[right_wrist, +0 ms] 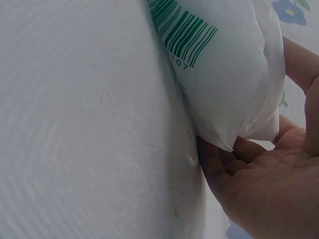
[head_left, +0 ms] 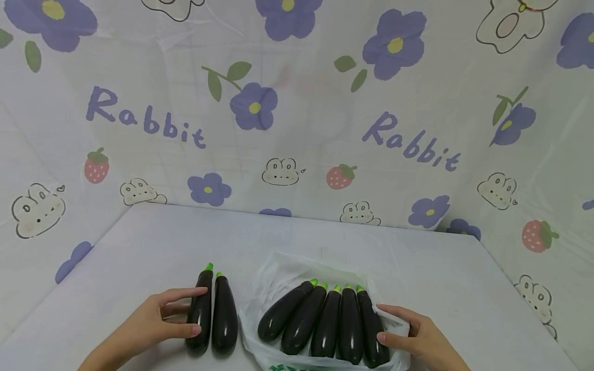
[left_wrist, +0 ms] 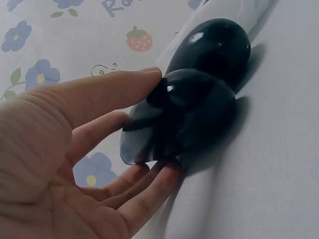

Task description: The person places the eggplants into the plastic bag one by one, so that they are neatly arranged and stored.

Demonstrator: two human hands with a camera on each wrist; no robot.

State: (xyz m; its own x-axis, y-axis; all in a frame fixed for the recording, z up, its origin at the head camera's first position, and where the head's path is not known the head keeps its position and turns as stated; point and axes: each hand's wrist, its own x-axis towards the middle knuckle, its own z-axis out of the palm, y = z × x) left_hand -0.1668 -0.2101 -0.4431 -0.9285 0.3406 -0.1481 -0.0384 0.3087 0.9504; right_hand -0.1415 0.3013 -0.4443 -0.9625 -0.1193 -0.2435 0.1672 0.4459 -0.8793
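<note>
Two dark, glossy eggplants with green stem ends lie side by side on the left of the table in the head view. My left hand (head_left: 155,319) holds the outer eggplant (head_left: 201,310), its thumb and fingers around the body; the left wrist view shows the thumb on one side of this eggplant (left_wrist: 199,109). Close beside it lies the second eggplant (head_left: 225,314). A white plastic bag (head_left: 283,263) lies spread under a row of several eggplants (head_left: 325,330). At the bag's right side, my right hand (head_left: 424,335) grips the bag, its thumb over the rightmost eggplant (head_left: 369,319).
A white-covered table (head_left: 185,237) extends behind and to both sides of the bag. Around it hangs a patterned cloth (head_left: 306,123) with flowers, rabbits and strawberries. Green barcode print (right_wrist: 187,35) marks the bag in the right wrist view.
</note>
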